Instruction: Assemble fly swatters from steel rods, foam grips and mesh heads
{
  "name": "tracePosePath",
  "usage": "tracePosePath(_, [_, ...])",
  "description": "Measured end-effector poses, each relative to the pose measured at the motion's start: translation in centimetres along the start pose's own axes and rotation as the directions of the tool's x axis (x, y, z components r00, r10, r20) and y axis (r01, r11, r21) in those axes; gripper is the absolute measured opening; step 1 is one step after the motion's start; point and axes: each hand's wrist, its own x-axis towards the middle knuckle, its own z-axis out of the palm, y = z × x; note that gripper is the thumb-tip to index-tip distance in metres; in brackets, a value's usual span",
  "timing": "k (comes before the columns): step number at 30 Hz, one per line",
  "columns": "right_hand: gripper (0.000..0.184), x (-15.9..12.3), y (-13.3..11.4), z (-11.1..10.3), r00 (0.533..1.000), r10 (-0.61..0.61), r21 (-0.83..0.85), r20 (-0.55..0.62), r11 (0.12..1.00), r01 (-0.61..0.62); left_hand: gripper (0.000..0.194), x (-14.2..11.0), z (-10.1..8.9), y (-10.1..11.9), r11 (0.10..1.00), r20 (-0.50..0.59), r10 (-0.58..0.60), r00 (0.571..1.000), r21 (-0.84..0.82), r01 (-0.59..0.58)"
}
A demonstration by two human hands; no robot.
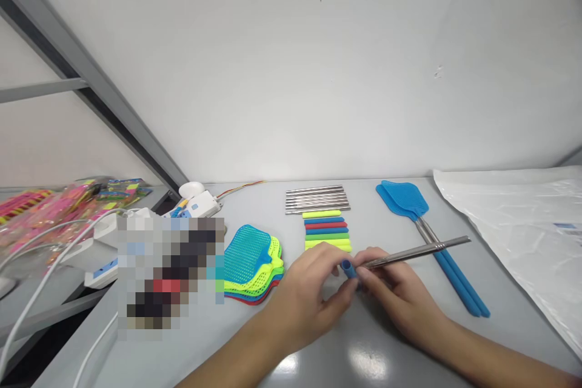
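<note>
Evidently for fine control, the left hand pinches a hollow blue handle near its open end, and the right hand holds a metal rod in its fingers, both well in from the bench's back edge; whether they touch is hard to tell. Loose rods and coloured handles lie nearer that edge in rows, presumably to keep kinds apart.

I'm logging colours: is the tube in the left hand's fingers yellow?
No, the tube pinched by the left hand is plainly blue.
</note>
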Motion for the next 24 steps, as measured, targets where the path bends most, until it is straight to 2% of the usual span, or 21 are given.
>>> tracePosePath(5, [0.016, -0.1, -0.1, -0.1, 0.991, -0.097, -0.037, -0.093, 0.995, 0.094, 0.012, 0.2, 0.4, 0.0, 0.999, 0.042, -0.030, 0.999, 0.046, 0.028])
tracePosePath(10, [0.013, -0.4, 0.1, -0.7, 0.960, -0.226, -0.037, -0.166, 0.974, 0.223, 0.020, 0.4, 1.0, -0.4, 0.985, 0.189, -0.107, 0.976, 0.153, 0.079])
tracePosePath(14, [0.012, -0.5, 0.1, -0.8, 0.931, -0.304, -0.027, -0.203, 0.952, 0.305, 0.022, 0.5, 1.8, -0.7, 0.983, 0.293, -0.125, 0.948, 0.163, 0.080])
tracePosePath(17, [0.011, -0.5, 0.0, -0.7, 0.939, -0.292, -0.028, -0.183, 0.956, 0.292, 0.025, 0.4, 2.0, -0.9, 0.984, 0.333, -0.141, 0.932, 0.153, 0.094])
tracePosePath(24, [0.010, -0.5, 0.0, -0.5, 0.972, -0.208, 0.004, -0.113, 0.978, 0.210, 0.029, 0.2, 2.1, -1.0, 0.985, 0.353, -0.157, 0.922, 0.124, 0.121])
